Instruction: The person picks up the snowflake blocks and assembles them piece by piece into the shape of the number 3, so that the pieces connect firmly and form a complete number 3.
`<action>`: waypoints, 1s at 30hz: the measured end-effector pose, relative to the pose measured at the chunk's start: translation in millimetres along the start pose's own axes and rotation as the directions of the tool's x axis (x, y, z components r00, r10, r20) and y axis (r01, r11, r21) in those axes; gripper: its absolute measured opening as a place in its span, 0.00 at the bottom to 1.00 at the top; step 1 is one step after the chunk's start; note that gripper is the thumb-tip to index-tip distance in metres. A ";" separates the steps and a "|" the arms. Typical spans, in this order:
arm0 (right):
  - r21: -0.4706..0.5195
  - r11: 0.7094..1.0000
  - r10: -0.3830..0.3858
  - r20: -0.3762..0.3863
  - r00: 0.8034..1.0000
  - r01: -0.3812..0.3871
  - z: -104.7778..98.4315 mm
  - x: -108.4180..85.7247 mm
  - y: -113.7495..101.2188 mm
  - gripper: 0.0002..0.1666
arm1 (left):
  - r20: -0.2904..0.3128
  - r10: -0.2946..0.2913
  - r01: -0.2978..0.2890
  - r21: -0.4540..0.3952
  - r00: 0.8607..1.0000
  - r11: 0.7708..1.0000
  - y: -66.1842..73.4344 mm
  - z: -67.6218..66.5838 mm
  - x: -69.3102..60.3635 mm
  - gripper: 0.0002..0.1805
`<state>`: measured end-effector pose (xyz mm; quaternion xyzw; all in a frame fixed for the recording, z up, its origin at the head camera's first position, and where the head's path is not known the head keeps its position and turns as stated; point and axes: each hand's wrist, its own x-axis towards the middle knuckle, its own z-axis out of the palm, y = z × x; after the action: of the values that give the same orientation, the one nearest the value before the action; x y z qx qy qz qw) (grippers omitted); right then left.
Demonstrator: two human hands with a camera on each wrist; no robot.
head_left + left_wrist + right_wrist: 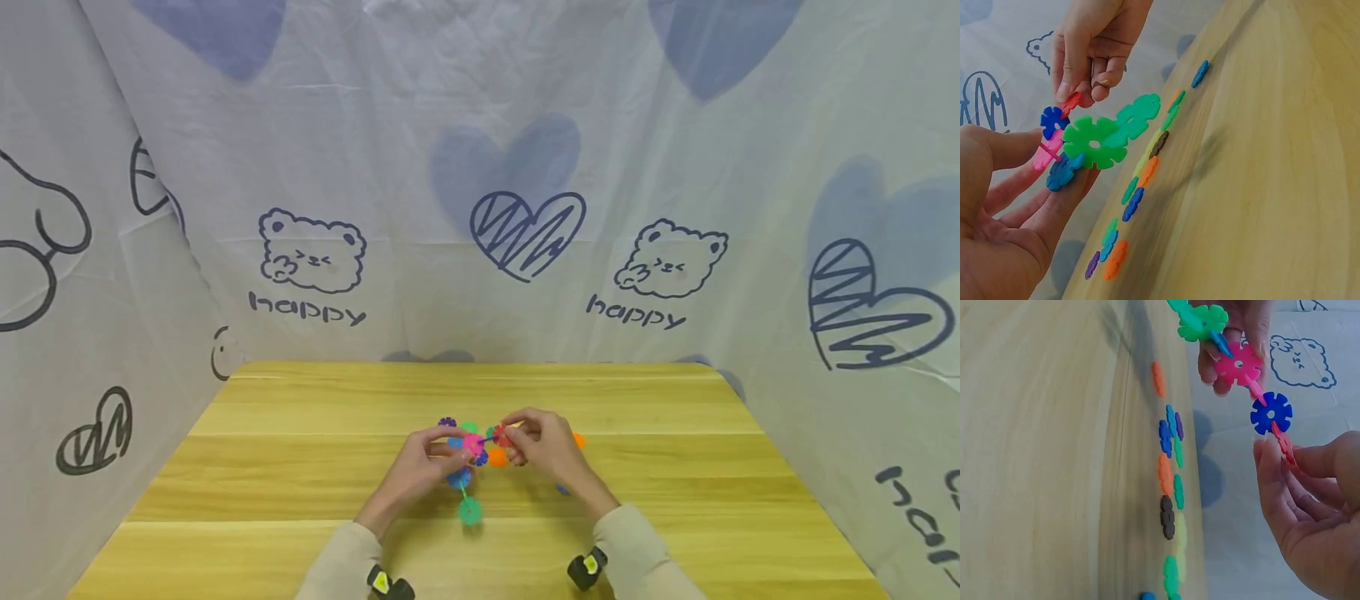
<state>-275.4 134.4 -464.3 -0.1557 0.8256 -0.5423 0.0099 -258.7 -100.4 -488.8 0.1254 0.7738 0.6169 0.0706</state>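
Gripped at 2 places, the work spans the hands: the left hand (423,462) pinches the pink disc (1229,365), the right hand (551,448) pinches the red disc (1284,447). Their chain (1082,134) of 6 notched discs is in the air above the wooden table (300,533), with a teal disc (475,514) at its unheld end.

The whole chain is probably most at risk: if the left hand's hold slackened, the unheld tail could swing and drag it down. Next, a hard sideways pull by the right hand might pop the dark blue disc (1260,419) off a neighbour, since the joints seem to rely on slots alone.

Behind and beside the table hangs a printed cloth (405,108). Loose pieces lie flat on the tabletop, among them an orange disc (497,457), a brown disc (1167,517) and a purple disc (447,423). Those could get in the way if the chain were lowered there, and the right hand covers part of that spread in the head view.
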 end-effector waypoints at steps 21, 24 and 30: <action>0.046 0.999 0.016 0.038 0.999 -0.018 9.2 3.4 -3.0 0.08 | 0.112 0.012 -0.010 -0.025 0.994 1.000 7.8 2.4 8.3 0.24; 0.074 0.997 0.033 0.037 0.999 -0.036 10.5 3.9 -3.3 0.08 | 0.122 0.007 -0.003 -0.035 0.992 0.999 8.6 2.6 9.2 0.24; 0.086 0.996 0.032 0.044 0.998 -0.036 7.3 2.9 -2.8 0.11 | 0.137 0.011 -0.005 -0.038 0.991 0.999 7.9 1.0 8.8 0.24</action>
<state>-276.0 126.1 -464.3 -0.1524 0.8033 -0.5740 0.0437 -266.0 -95.3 -481.0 0.1692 0.7548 0.6216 0.1234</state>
